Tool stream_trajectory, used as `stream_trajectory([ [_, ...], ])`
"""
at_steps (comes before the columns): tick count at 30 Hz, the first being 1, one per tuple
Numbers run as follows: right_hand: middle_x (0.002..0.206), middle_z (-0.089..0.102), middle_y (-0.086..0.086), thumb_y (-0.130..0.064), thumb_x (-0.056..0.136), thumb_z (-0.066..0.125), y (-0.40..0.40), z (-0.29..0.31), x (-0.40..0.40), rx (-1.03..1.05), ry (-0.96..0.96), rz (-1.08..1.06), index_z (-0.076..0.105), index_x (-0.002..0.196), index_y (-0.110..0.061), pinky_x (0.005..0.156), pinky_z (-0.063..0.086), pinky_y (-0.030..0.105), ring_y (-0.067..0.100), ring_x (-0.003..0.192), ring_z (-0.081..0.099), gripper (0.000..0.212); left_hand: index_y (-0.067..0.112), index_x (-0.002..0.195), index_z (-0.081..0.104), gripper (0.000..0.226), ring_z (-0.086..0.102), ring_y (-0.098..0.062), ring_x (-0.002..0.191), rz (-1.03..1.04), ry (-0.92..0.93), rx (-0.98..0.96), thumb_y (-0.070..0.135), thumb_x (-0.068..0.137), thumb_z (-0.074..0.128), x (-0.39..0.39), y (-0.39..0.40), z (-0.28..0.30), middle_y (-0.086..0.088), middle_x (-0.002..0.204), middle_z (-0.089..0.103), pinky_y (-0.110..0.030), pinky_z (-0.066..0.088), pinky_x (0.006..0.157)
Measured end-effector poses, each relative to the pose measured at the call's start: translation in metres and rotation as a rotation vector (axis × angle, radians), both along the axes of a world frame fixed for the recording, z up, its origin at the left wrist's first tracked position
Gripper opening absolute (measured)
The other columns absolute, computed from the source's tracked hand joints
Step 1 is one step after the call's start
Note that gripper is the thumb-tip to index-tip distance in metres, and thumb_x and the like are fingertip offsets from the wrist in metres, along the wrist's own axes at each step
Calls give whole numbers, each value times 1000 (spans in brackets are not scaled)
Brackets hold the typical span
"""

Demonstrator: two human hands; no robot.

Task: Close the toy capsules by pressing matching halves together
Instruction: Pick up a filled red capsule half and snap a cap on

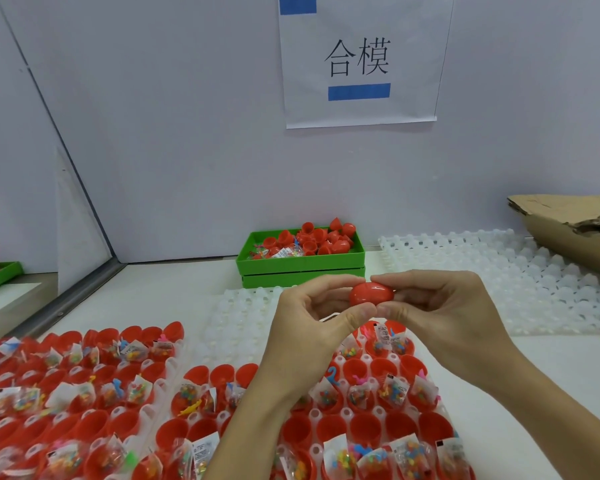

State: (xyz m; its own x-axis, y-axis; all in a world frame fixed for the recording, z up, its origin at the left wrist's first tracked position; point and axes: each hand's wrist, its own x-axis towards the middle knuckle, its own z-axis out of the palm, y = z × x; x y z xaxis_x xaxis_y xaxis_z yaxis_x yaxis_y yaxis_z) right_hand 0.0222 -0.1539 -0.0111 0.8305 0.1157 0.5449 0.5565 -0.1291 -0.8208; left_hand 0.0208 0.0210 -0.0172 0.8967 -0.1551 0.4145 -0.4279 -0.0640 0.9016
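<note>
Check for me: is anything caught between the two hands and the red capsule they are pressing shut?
Nothing visible is. The left hand and right hand pinch the red capsule directly, above the tray of open halves.

We see a plain red capsule (371,294), a bright green bin (300,263) of red halves (312,239), translucent white trays (520,271), and a white sign (359,60) with black characters and blue bars.

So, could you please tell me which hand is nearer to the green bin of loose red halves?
Left, slightly. The left hand sits just below the green bin, nearly under it; the right hand is below and off to its right. Both pinch the red capsule.
</note>
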Motion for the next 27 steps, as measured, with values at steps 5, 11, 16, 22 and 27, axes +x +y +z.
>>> stream_trajectory([
  [5,77,77,0,-23,62,78,2,-1,1,5,13,-7,75,93,-25,72,61,25,17,73,75,31,32,96,74,26,74,-11,86,28,12,-39,28,70,77,0,-2,1,8,89,77,-22,58,78],
  [11,76,77,2,-25,61,78,1,-1,-1,18,19,14,75,91,-23,70,61,26,20,72,75,31,29,94,74,27,73,-7,82,58,-9,-45,11,75,80,0,-2,1,8,86,77,-16,56,72],
  [16,75,77,-2,-22,62,76,1,-1,0,1,18,4,74,90,-27,69,60,23,17,72,75,29,30,93,75,30,73,-7,84,51,-38,-30,6,75,80,-1,-2,2,9,86,77,-16,56,74],
  [22,75,76,2,-22,62,76,2,-1,0,22,14,8,75,87,-27,69,61,25,19,71,75,26,28,93,75,31,74,-7,83,63,-57,-32,4,74,80,-2,-3,3,9,86,77,-16,56,73],
  [27,79,77,-2,-11,63,77,5,-3,-1,44,12,10,75,84,-24,70,60,22,17,76,75,24,28,88,76,34,73,-5,80,128,-49,-8,-3,74,79,-1,-7,1,11,81,77,-15,56,70],
])
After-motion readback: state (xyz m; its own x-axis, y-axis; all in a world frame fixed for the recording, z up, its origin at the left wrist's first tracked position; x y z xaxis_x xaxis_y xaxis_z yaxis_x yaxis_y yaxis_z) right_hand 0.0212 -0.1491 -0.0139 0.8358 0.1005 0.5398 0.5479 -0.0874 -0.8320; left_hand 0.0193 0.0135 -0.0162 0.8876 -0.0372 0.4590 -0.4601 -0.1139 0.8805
